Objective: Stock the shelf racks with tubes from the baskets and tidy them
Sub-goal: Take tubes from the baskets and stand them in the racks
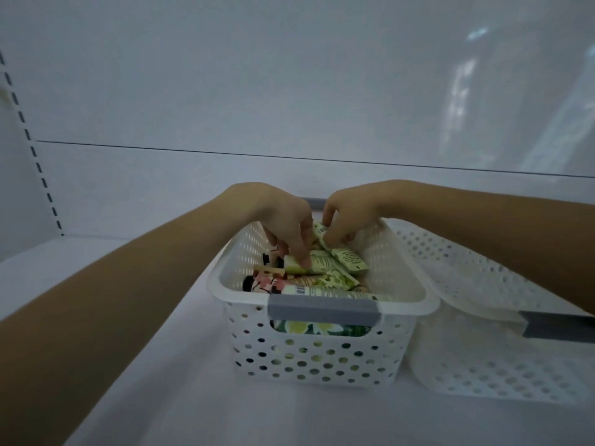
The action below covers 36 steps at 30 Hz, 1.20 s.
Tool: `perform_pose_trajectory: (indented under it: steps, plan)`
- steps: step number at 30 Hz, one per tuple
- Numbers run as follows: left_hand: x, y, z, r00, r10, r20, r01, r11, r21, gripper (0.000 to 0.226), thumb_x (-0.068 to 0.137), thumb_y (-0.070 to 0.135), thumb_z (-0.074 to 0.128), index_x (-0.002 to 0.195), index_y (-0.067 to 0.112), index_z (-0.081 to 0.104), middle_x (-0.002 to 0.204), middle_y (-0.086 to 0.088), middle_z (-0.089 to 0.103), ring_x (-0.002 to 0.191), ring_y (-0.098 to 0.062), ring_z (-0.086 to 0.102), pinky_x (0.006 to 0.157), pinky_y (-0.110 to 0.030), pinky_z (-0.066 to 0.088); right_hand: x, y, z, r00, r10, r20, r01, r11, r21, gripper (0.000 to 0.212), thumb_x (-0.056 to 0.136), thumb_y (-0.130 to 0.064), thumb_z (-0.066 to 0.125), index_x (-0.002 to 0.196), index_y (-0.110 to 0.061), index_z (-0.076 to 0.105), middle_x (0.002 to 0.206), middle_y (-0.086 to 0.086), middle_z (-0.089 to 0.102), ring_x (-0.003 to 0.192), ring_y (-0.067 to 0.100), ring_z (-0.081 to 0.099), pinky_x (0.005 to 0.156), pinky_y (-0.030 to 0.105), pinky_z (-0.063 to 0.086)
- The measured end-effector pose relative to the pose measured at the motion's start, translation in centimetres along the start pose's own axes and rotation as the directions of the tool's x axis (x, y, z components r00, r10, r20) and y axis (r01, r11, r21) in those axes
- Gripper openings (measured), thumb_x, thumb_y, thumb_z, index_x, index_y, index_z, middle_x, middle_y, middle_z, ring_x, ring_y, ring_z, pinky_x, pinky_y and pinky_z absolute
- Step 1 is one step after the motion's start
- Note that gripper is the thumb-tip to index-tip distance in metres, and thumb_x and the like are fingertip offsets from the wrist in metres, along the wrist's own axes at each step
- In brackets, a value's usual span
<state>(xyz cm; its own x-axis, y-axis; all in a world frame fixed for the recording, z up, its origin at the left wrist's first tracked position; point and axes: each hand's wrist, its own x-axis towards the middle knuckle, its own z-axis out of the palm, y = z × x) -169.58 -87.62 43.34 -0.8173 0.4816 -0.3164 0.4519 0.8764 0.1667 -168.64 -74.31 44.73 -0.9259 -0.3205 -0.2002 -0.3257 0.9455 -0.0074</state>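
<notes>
The shelf (128, 284) gave us room on the left. Inside the basket (322, 309), our left hand (286, 220) pinched a green tube (318, 265) lying crosswise just under it, cap to the left. Beside it, our right hand (351, 210) curled round a second tube (351, 259) slanting down to the right. Both seemed to need a lift over the rim, and a second basket (483, 284) touched the first on the right.

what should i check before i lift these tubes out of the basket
1. Left hand grip on near green tube: ok, fingers pinch it.
2. Right hand grip on far green tube: ok, fingers curl round it.
3. Held tubes free of the pile: cannot tell.
4. Basket flat on shelf: ok.
5. Right arm clear of second basket: cannot tell.
</notes>
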Motion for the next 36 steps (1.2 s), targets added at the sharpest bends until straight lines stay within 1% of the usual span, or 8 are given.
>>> perform_pose_trajectory:
  steps: [3,8,11,16,22,28,31,36]
  plan:
    - [-0.3,0.2,-0.1,1.000,-0.016,0.021,0.015,1.000,0.026,0.033,0.075,0.037,0.073,0.102,0.019,0.066,0.084,0.007,0.066,0.070,-0.003,0.059,0.059,-0.016,0.043,-0.1,0.6,-1.2,0.996,0.019,-0.084,0.002,0.971,0.239,0.033,0.083,-0.029,0.061,0.106,-0.005,0.064,0.099,0.009,0.068,0.074,0.015,0.060,0.084,0.034,0.051]
    - [-1.1,0.5,-0.5,0.996,-0.063,0.065,0.065,0.998,-0.021,0.036,0.084,0.029,0.065,0.118,0.016,0.060,0.092,0.011,0.058,0.088,-0.006,0.058,0.065,-0.015,0.049,-1.3,3.0,-3.0,0.993,0.095,-0.076,-0.013,0.705,0.709,0.019,0.086,-0.020,0.050,0.095,-0.006,0.057,0.086,0.009,0.071,0.066,0.015,0.068,0.061,0.022,0.053]
    - [-2.0,0.6,-1.2,0.995,-0.087,0.043,0.092,0.988,-0.126,0.016,0.088,0.023,0.061,0.104,0.023,0.058,0.096,0.011,0.053,0.094,-0.012,0.057,0.065,-0.016,0.052,-2.6,5.0,-3.4,0.997,0.067,-0.025,-0.018,0.580,0.815,0.028,0.093,-0.021,0.040,0.107,-0.003,0.057,0.086,0.008,0.073,0.063,0.013,0.067,0.053,0.019,0.052]
    - [-4.0,2.3,-3.0,0.975,-0.208,-0.075,0.188,0.958,-0.219,0.019,0.095,0.022,0.049,0.113,0.023,0.055,0.118,-0.001,0.050,0.106,-0.019,0.053,0.073,-0.023,0.054,-5.2,8.4,-3.2,1.000,0.026,0.013,-0.021,0.344,0.939,0.027,0.098,-0.019,0.035,0.111,-0.003,0.053,0.085,0.011,0.072,0.055,0.011,0.062,0.048,0.018,0.051]
    - [-5.2,6.2,-4.4,0.889,-0.310,-0.337,0.165,0.904,-0.395,0.021,0.098,0.018,0.036,0.104,0.019,0.056,0.094,-0.002,0.065,0.071,-0.013,0.059,0.060,-0.025,0.048,-9.1,13.2,-3.1,0.998,0.006,-0.055,0.054,0.105,0.993,0.021,0.091,-0.008,0.052,0.110,0.000,0.051,0.108,0.017,0.054,0.067,0.017,0.070,0.054,0.020,0.055]
    - [-3.7,12.7,-4.0,0.824,-0.392,-0.409,-0.078,0.636,-0.768,0.024,0.094,0.036,0.048,0.092,0.014,0.056,0.080,-0.004,0.057,0.055,-0.012,0.040,0.049,-0.022,0.035,-13.3,19.0,-3.1,0.980,0.075,-0.186,0.173,0.147,0.974,0.009,0.088,-0.007,0.056,0.095,-0.002,0.060,0.090,0.015,0.068,0.071,0.016,0.072,0.053,0.018,0.054]
    - [-2.3,16.8,-3.2,0.852,-0.340,-0.399,-0.106,0.633,-0.767,0.020,0.088,0.035,0.059,0.093,0.016,0.056,0.077,0.000,0.054,0.054,-0.008,0.041,0.046,-0.018,0.036,-15.2,22.0,-2.2,0.942,0.121,-0.313,0.283,0.218,0.934,0.005,0.088,-0.014,0.059,0.085,-0.011,0.062,0.073,0.004,0.071,0.062,0.010,0.069,0.053,0.018,0.054]
    - [0.6,23.8,-1.3,0.831,-0.350,-0.433,-0.174,0.576,-0.799,0.029,0.093,0.045,0.045,0.092,0.018,0.056,0.080,0.003,0.058,0.069,-0.008,0.054,0.062,-0.024,0.044,-17.7,26.3,-0.6,0.878,0.172,-0.447,0.392,0.278,0.877,0.004,0.087,-0.019,0.062,0.085,-0.016,0.061,0.071,-0.001,0.069,0.066,0.012,0.067,0.058,0.022,0.055]
